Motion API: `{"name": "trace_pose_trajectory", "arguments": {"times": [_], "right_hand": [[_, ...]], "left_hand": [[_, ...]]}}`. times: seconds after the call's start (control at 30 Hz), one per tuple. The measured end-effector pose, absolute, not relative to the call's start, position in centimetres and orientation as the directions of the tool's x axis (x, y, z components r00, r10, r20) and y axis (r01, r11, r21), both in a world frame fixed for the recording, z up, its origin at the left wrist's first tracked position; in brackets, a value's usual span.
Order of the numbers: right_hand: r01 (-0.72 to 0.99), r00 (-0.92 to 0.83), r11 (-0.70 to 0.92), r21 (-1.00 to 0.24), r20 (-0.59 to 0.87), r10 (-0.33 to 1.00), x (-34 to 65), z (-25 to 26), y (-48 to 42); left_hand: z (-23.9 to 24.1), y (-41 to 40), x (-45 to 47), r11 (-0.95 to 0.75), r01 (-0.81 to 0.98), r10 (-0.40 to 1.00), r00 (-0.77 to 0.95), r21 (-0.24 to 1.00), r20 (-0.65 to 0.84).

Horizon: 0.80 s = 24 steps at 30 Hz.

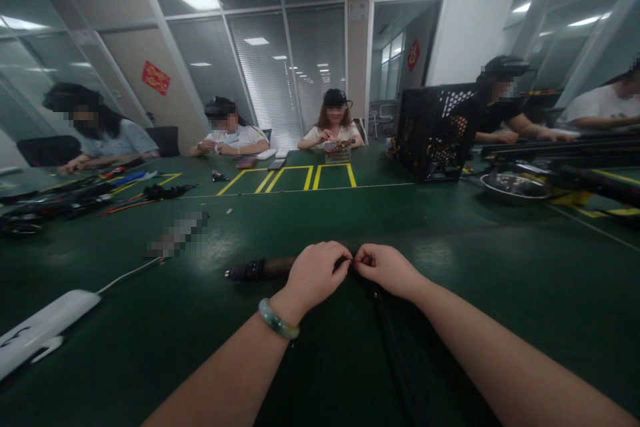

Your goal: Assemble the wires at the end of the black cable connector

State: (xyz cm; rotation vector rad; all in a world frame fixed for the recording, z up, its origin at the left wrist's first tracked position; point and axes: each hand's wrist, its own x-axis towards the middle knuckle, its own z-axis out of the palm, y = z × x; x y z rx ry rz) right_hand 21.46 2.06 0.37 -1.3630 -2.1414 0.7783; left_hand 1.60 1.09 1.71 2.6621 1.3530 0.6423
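Note:
My left hand, with a green bangle on its wrist, is closed in a pinch at the middle of the table. My right hand is also closed, its fingertips pinched almost against those of the left. Whatever sits between the fingertips is dark and too small to make out. Under and beside my left hand lies a dark cylinder with a ringed black end and a silver tip; its other end is hidden. A long black strip with a small shiny spot runs from below my right hand toward me.
The green table bears yellow tape marks. At left are a white power strip, a blurred-out phone-like item on a cable, and black parts. A black computer case and metal bowl stand right. Several people sit opposite.

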Motion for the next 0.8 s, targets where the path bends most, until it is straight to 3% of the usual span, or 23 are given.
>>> {"name": "trace_pose_trajectory", "arguments": {"times": [0.37, 0.8], "right_hand": [[0.587, -0.379, 0.334, -0.738, 0.114, 0.918, 21.7, -0.7, 2.7], [0.618, -0.374, 0.331, -0.714, 0.104, 0.922, 21.6, -0.1, 2.4]], "left_hand": [[1.4, 1.4, 1.5, -0.632, 0.735, 0.768, 0.547, 0.247, 0.333], [1.3, 1.4, 1.4, -0.611, 0.754, 0.784, 0.534, 0.241, 0.316]]}}
